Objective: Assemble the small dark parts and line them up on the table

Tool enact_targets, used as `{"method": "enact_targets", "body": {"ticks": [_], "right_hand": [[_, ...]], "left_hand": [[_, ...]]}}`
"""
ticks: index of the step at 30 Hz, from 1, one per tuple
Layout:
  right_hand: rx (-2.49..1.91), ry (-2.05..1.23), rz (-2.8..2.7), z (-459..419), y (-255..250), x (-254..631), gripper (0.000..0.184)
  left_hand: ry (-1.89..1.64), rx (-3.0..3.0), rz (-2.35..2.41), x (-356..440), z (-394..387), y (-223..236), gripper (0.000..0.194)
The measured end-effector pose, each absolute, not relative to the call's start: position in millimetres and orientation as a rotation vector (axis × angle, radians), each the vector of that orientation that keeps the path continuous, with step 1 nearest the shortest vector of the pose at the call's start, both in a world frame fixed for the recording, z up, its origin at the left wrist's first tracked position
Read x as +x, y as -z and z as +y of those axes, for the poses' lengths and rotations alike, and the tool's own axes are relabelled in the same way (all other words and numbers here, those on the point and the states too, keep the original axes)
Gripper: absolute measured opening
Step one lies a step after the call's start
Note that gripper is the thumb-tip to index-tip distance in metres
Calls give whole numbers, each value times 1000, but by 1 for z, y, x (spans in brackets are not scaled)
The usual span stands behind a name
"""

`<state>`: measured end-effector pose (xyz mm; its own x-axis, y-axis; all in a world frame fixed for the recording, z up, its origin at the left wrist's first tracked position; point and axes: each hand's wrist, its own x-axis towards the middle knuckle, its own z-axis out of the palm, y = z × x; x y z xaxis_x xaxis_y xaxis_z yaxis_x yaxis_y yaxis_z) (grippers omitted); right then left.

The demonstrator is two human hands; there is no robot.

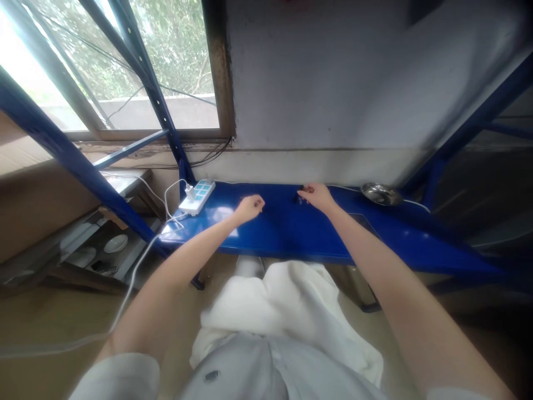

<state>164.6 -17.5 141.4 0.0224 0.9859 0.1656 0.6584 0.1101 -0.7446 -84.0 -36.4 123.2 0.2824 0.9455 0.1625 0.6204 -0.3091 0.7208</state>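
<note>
Both my arms reach forward over a glossy blue shelf [291, 233]. My left hand [249, 208] is curled closed just above the shelf near its middle; what its fingers hold is too small to make out. My right hand [315, 195] is pinched closed a little farther back and to the right, its fingertips at a small dark thing [298, 196] on the shelf by the wall. The two hands are a short gap apart.
A white power strip [197, 196] with a plugged-in white cable lies at the shelf's left end. A metal dish [381, 193] sits at the right end. Blue rack posts [158, 105] cross in front of the window. White cloth [287, 316] covers my lap.
</note>
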Motion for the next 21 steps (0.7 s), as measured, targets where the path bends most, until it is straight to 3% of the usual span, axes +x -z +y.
{"method": "enact_targets", "body": {"ticks": [12, 21], "right_hand": [[-1866, -577, -1510, 20, -50, 193, 22], [-1952, -539, -1491, 27, -35, 170, 24]], "left_hand": [[-807, 1870, 1525, -86, -34, -50, 31], [-934, 1717, 1675, -93, -33, -29, 32]]}}
